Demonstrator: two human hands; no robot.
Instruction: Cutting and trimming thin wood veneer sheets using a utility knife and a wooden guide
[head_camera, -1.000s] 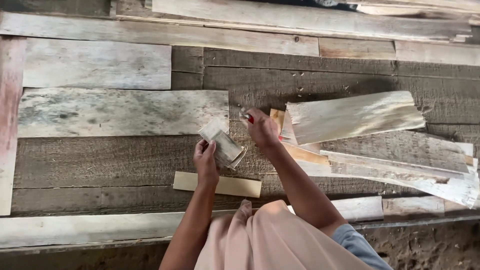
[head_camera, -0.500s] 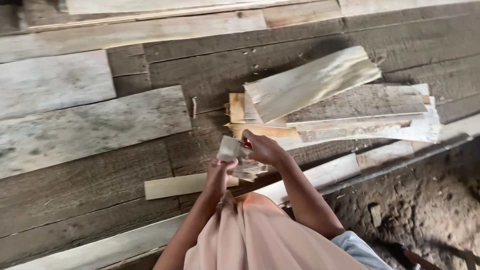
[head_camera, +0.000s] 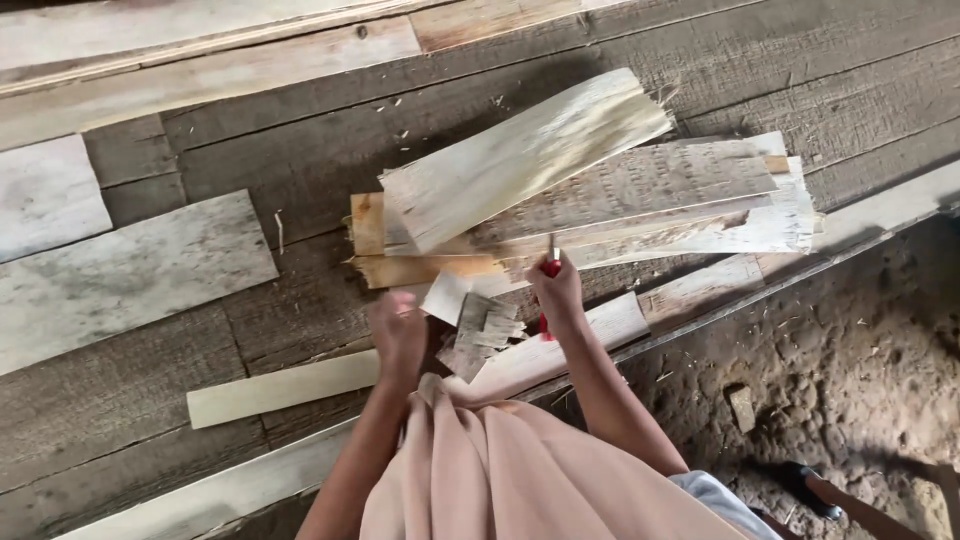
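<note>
My right hand (head_camera: 558, 293) grips a red-handled tool (head_camera: 549, 268) whose metal tip points up toward a pile of pale split wood slats (head_camera: 560, 190). My left hand (head_camera: 398, 335) is blurred and rests just left of some small pale pieces (head_camera: 470, 320) that lie between the two hands; whether it holds one I cannot tell. A short pale slat (head_camera: 280, 388) lies on the planks to the left of my left forearm. Pink cloth (head_camera: 500, 470) covers my lap below.
Weathered grey floor planks (head_camera: 150, 270) stretch left and up, with lighter boards (head_camera: 210, 70) at the top. The platform edge (head_camera: 760, 290) runs diagonally at right; beyond it is bare dirt (head_camera: 850, 380) with a small stone (head_camera: 741, 406) and a dark object (head_camera: 810, 487).
The view has swung right and closer, bringing the dirt ground into sight. My right hand now grips the red-handled tool near the slat pile, and the small pieces lie between the hands.
</note>
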